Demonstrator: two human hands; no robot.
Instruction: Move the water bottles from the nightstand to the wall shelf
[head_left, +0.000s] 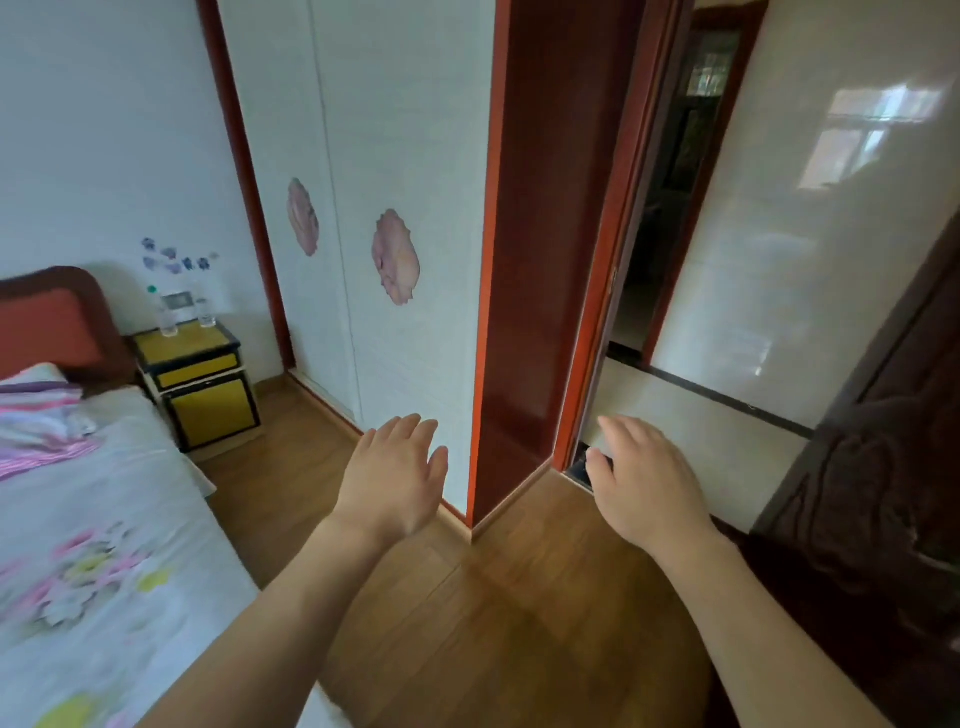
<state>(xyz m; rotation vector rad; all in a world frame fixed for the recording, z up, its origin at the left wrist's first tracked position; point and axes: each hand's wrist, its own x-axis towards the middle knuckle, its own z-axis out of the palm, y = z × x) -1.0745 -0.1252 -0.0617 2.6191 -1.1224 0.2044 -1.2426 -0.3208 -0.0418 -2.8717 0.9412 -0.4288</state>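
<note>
Water bottles (166, 314) are what I'm after, and neither one is close to my fingers. On the left hand (395, 467) the fingers (413, 428) lie straight and lightly together, holding nothing. The right hand (644, 480) is empty too, its fingers (618, 434) relaxed and slightly bent. Both hands hover palm-down above the wooden floor (467, 623), in front of the wardrobe corner (470, 364).

Well beyond them, far off to my left, the two clear bottles stand upright on the yellow nightstand (187, 344) beside the bed (104, 519). The green-capped one is nearer the headboard, and the second bottle (206, 312) is close beside it.

I judge them to be thin, smooth plastic that would dent or slip under a hard squeeze. How full they are I cannot tell. I'd wrap each one around mid-body, below the shoulder. No wall shelf shows from here.
</note>
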